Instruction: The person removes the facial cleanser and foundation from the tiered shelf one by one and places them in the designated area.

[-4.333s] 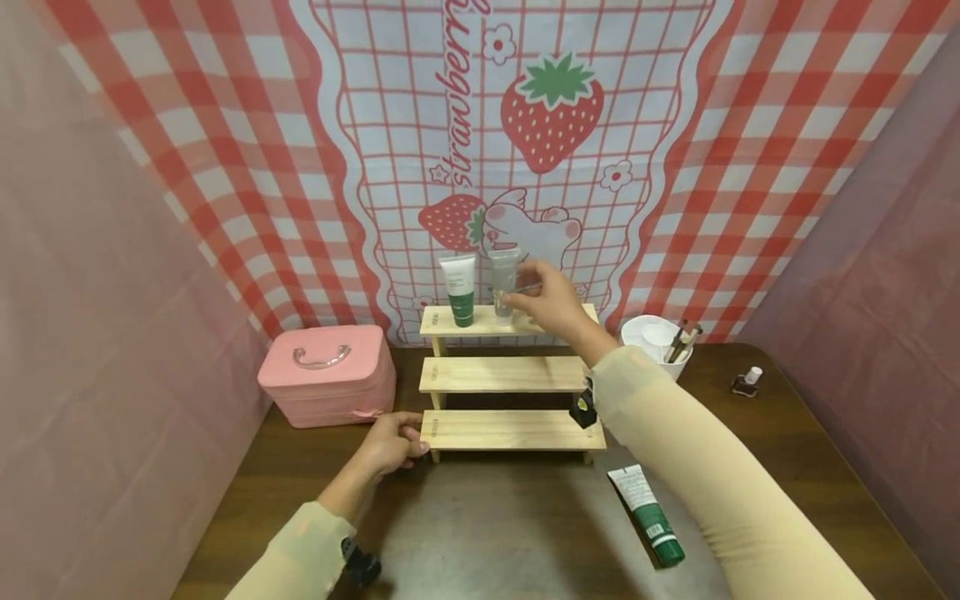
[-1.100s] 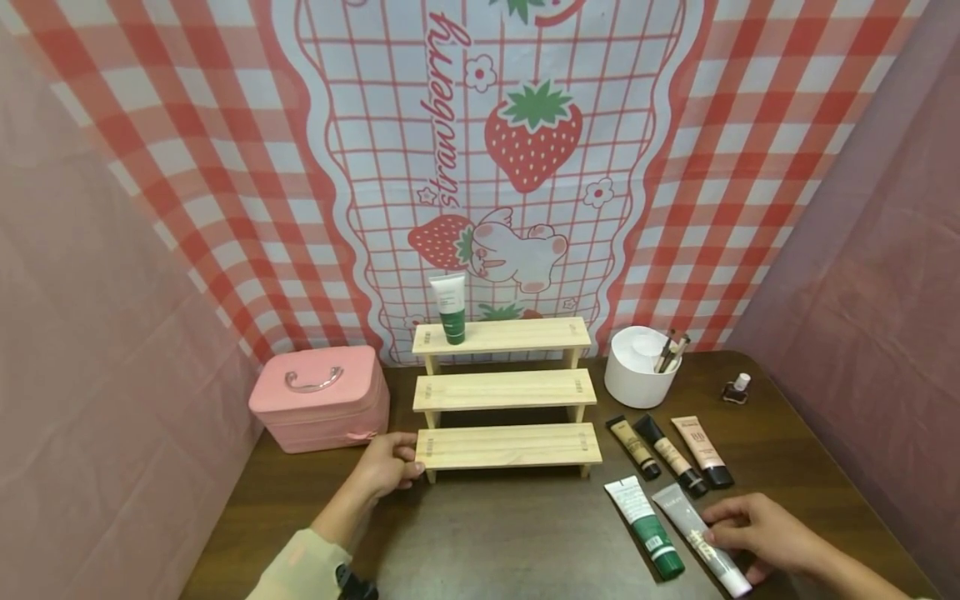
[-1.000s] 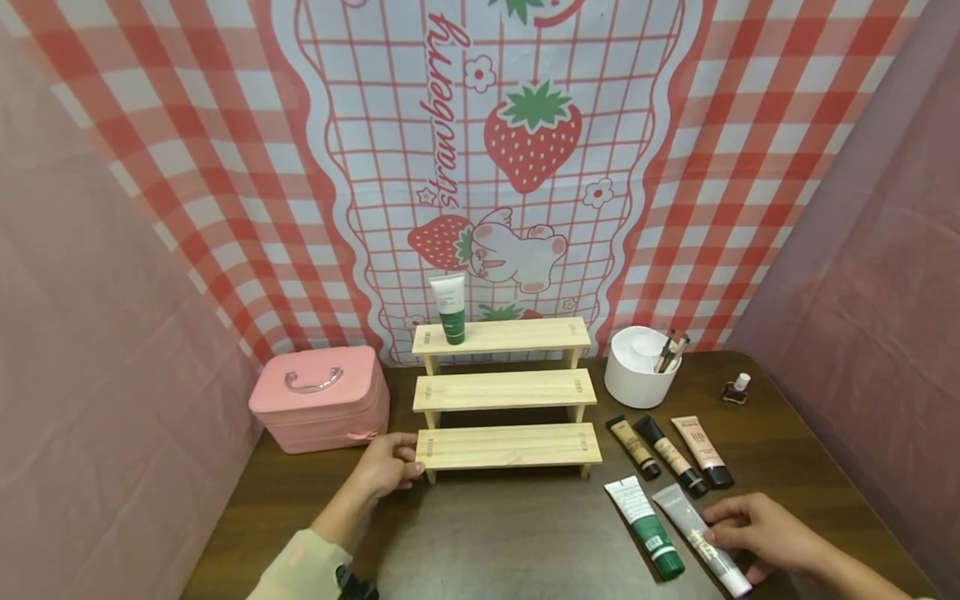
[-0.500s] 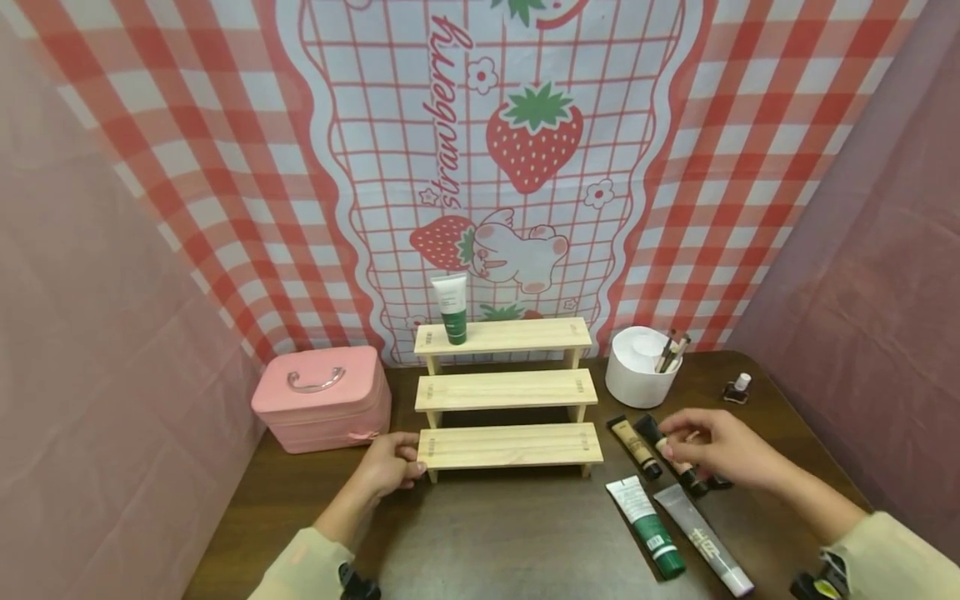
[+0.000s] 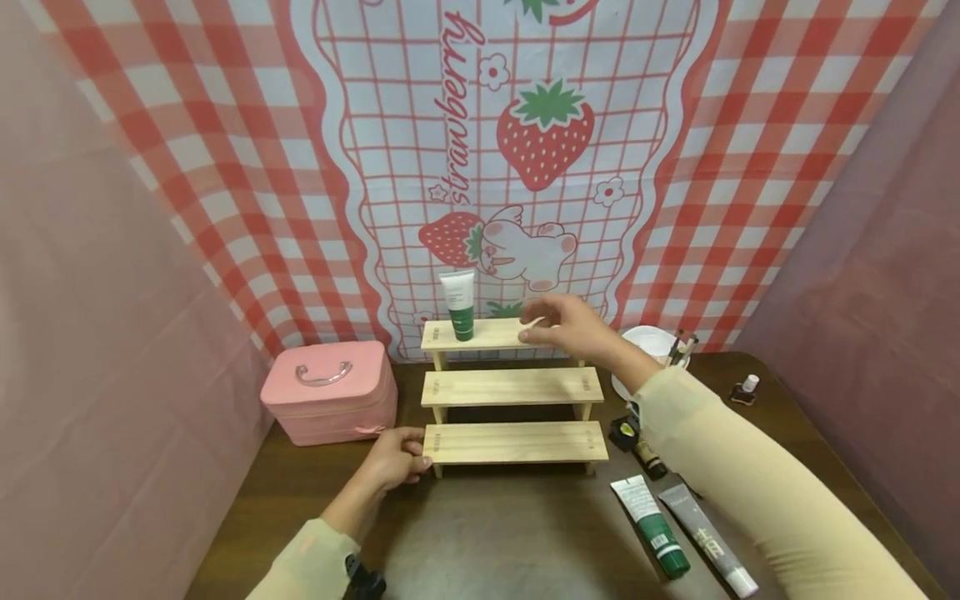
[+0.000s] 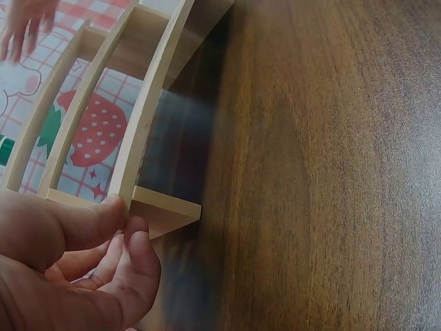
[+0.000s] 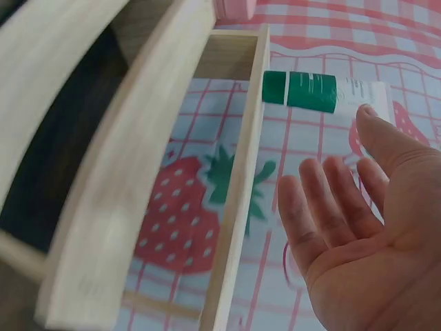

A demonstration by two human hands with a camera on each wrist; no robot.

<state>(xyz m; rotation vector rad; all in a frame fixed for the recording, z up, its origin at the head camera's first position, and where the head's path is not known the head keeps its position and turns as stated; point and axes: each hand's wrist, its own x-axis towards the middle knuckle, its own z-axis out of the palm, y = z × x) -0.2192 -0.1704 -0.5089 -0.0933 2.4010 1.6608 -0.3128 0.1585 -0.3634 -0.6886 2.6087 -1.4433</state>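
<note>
My left hand (image 5: 393, 458) pinches the left end of the lowest step of a three-tier wooden display stand (image 5: 517, 442); in the left wrist view its thumb and fingertips (image 6: 141, 252) meet at the board's corner. Up at the right part of the top step is my right hand (image 5: 573, 329), fingers loosely bent. The right wrist view shows that hand (image 7: 365, 234) with nothing in it, beside a white-and-green squeeze tube (image 7: 306, 91). This tube (image 5: 461, 307) stands upright on its cap, near the top step's left end.
On the table at right lie another white-and-green tube (image 5: 652, 527), a grey tube (image 5: 708, 540) and a black-capped tan tube (image 5: 651, 460), partly behind the right sleeve. A pink case (image 5: 326, 396) stands left. Behind the right arm is a white brush holder (image 5: 648, 337); nail polish (image 5: 745, 390) stands far right.
The grey tube, held at the top step 4.3 s ago, now lies on the table. My right hand left it, passed over the tan tubes and rose to the top step. My left hand stayed.
</note>
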